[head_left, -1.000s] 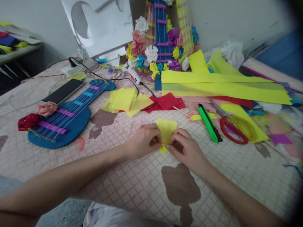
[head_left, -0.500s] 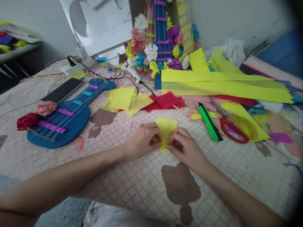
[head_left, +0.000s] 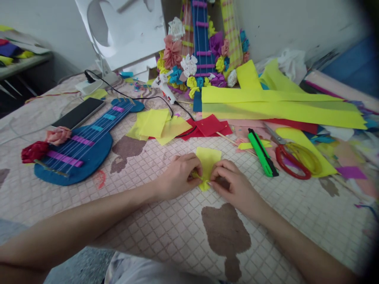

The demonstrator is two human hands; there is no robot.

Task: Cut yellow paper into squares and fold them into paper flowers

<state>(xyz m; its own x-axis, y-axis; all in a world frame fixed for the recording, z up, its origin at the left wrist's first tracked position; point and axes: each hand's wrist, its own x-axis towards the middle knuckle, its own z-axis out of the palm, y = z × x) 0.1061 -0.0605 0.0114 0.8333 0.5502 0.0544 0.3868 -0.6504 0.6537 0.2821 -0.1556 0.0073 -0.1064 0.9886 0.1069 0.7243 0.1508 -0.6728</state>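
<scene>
At the middle of the surface [head_left: 166,240], the yellow sheet [head_left: 208,157] is clamped by the fingers of the left hand [head_left: 181,176] and right hand [head_left: 235,184]; its near end is already gathered, its far part not yet.

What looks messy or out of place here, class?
Paper scraps lie jumbled at far right, mixed in colour and overlapping. A red mark on the patterned cloth beside the blue model guitar also looks odd, perhaps a stain.

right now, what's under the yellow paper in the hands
Patterned cloth shows around the paper; what lies directly beneath it is covered. The left hand and right hand hide parts of its edges.
</scene>
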